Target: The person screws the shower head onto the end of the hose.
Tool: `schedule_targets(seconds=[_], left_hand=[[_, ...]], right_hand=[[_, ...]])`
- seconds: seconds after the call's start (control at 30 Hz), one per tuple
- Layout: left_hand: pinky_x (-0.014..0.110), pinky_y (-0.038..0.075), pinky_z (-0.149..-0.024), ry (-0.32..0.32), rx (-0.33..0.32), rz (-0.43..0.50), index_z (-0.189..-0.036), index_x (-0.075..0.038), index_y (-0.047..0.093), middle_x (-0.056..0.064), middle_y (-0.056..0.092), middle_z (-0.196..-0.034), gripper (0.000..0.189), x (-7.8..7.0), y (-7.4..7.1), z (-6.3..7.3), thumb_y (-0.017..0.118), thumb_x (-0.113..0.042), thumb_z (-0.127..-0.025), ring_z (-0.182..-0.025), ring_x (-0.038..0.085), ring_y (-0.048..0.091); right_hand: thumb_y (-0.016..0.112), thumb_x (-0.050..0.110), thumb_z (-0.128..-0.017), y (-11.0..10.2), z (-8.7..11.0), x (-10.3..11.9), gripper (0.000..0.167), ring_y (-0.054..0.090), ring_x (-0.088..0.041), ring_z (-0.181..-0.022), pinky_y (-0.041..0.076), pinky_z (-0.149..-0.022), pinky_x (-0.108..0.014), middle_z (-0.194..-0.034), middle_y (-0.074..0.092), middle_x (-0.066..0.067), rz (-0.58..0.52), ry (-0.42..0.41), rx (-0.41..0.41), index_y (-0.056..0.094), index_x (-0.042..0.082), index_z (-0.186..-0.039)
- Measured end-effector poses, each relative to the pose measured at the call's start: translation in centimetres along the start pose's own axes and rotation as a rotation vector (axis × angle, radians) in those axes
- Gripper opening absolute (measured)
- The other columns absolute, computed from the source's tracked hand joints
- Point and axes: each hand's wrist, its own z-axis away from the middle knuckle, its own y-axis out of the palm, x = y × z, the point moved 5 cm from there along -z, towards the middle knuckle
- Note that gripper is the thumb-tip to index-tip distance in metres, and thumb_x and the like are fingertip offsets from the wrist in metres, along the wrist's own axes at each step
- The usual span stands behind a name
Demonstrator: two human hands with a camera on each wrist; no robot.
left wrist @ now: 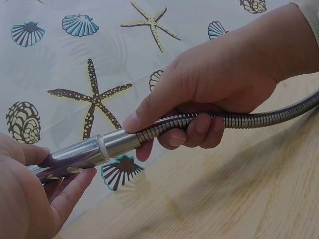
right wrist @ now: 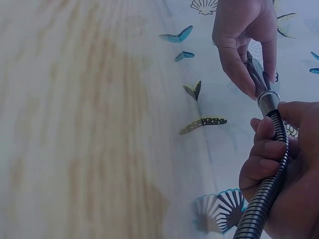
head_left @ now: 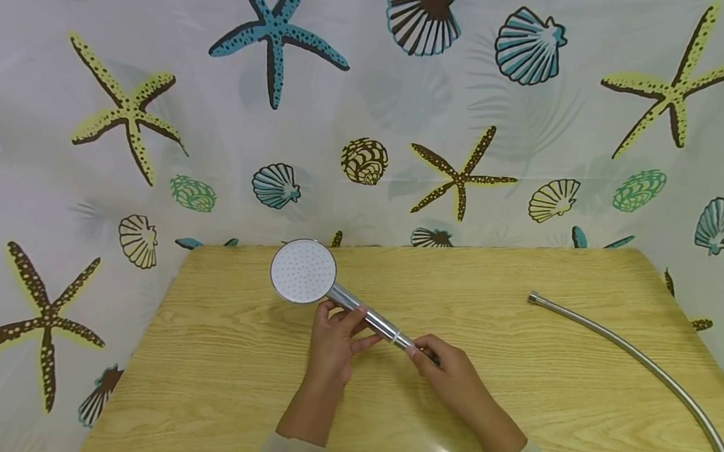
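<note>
A chrome shower head [head_left: 303, 271] with a round white spray face is held up over the wooden table. My left hand [head_left: 332, 343] grips its handle [left wrist: 70, 157] between thumb and fingers. At the handle's lower end, a metal connector [left wrist: 122, 142] meets it, with a thin pale ring showing at the joint. My right hand [head_left: 452, 376] wraps its fingers round the ribbed metal shower hose [left wrist: 279, 117] just behind that connector, the thumb on the connector's edge. In the right wrist view, the hose [right wrist: 256, 211] runs back through the right palm.
The free end of the metal hose, with its end fitting [head_left: 535, 298], curves over the right side of the wooden table [head_left: 221, 394]. Behind the table hangs a pale curtain [head_left: 318, 134] printed with starfish and shells, which also covers both sides.
</note>
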Motion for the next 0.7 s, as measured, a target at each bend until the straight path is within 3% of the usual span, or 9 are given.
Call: schedule_targets(seconds=[0.27,0.5,0.7], left_hand=[[0.044,0.066,-0.079,-0.006,0.007,-0.009,-0.13,-0.01,0.043,0.007,0.06,-0.104,0.043,0.11,0.01,-0.17,0.069,-0.009,-0.096,-0.094,0.02,0.072],[0.045,0.066,-0.08,-0.009,0.008,-0.012,-0.131,-0.01,0.043,0.007,0.06,-0.103,0.046,0.15,-0.05,-0.19,0.071,-0.01,-0.095,-0.093,0.02,0.072],[0.044,0.066,-0.079,-0.014,-0.003,-0.011,-0.131,-0.01,0.043,0.006,0.06,-0.103,0.046,0.12,-0.08,-0.19,0.071,-0.01,-0.095,-0.093,0.02,0.071]], right_hand=[[0.071,0.033,-0.095,-0.1,-0.12,-0.02,0.028,0.044,-0.007,-0.06,0.041,-0.05,-0.018,-0.077,0.054,0.002,-0.014,-0.001,-0.025,0.059,0.02,-0.117],[0.066,0.036,-0.099,-0.06,-0.17,-0.05,0.02,0.043,-0.005,-0.059,0.039,-0.048,-0.017,-0.077,0.054,0.003,0.001,0.006,-0.03,0.063,0.023,-0.113],[0.057,0.041,-0.103,0.01,-0.16,-0.18,0.028,0.042,-0.006,-0.059,0.038,-0.048,-0.019,-0.076,0.053,0.004,0.022,0.025,-0.015,0.066,0.018,-0.115]])
